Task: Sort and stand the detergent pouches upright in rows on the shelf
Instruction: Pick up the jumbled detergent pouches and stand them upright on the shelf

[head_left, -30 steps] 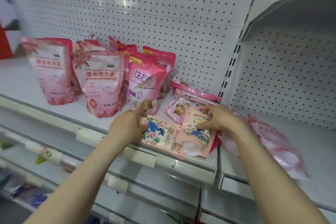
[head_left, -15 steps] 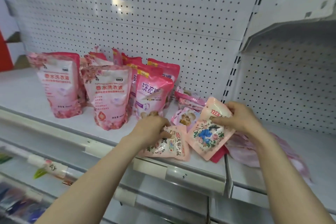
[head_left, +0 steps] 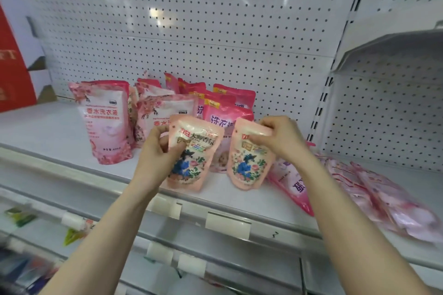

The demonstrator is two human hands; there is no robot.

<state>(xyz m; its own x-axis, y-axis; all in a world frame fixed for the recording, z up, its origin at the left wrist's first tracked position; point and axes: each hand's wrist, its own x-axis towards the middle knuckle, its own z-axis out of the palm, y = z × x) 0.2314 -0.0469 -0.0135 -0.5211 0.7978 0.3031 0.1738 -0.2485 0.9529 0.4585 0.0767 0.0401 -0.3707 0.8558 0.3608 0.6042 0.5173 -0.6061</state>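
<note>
Left hand gripping the left pouch by its side; right hand pinching the right pouch by its top. Both upright near the shelf front edge. Best to seat each base flat, side by side, before letting go.

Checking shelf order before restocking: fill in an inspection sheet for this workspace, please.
Surface: white shelf, with price-tag holders along its front rail.
Job's things: left floral pouch and right floral pouch held upright near the front edge; standing pink pouches in rows behind, at left; flat pink pouches lying at right.
Clutter: nothing seen.
Grips: left hand grips the left floral pouch by its side; right hand pinches the right floral pouch's top.
Cables: nothing seen.
Surroundings: pegboard back wall; red carton at far left; blurred goods on the lower shelf.
</note>
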